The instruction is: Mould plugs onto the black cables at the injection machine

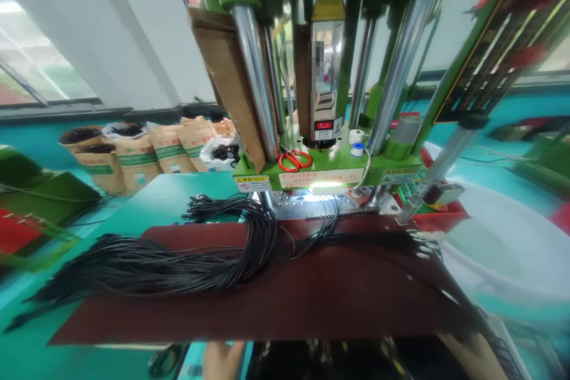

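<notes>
At the bottom edge of the head view, my left hand [222, 358] shows beside the front edge of the dark red board [312, 303]; its fingertips are partly hidden at that edge. My right hand [474, 356] is at the bottom right, blurred, its fingers hidden under the board's front edge. A thick bundle of black cables [178, 267] lies curved across the left of the board. More black cables [378, 238] stretch to the right, with pale ends, and some run into the lit slot of the green press [329, 175].
Red-handled scissors [294, 160] and a blue-rimmed spool [357, 149] sit on the press ledge. A red bin [439, 219] and a large white tub [503, 243] are at the right. Paper sacks [138, 163] stand behind at the left. A slanted metal post [445, 160] rises near the board's right corner.
</notes>
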A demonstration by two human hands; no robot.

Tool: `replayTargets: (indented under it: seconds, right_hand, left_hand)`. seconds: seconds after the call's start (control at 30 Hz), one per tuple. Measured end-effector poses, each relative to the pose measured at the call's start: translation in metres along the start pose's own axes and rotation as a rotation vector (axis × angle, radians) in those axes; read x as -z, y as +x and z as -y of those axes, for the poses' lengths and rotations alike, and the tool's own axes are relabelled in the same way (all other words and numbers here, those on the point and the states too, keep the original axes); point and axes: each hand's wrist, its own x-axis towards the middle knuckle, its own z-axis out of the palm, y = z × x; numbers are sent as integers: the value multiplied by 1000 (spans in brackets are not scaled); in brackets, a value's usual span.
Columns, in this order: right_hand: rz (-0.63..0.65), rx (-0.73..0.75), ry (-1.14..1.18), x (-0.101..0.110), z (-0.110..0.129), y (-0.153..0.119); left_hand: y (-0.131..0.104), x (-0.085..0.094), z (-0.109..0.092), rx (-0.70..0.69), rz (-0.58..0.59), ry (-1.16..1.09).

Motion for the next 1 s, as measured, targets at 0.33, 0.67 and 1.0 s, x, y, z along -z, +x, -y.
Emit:
replayTargets:
  seconds: [0.33, 0.67, 1.0]
  right_hand:
    - [88, -130, 113, 9, 40, -6]
    - [65, -89, 109, 10, 39, -7]
    - [125, 48, 42, 13, 30, -4]
  left_hand:
    - [-2, 6, 0, 5, 109, 95]
    - [-7, 20, -28, -51, 155, 96]
    - [0, 34, -30, -154, 196, 234]
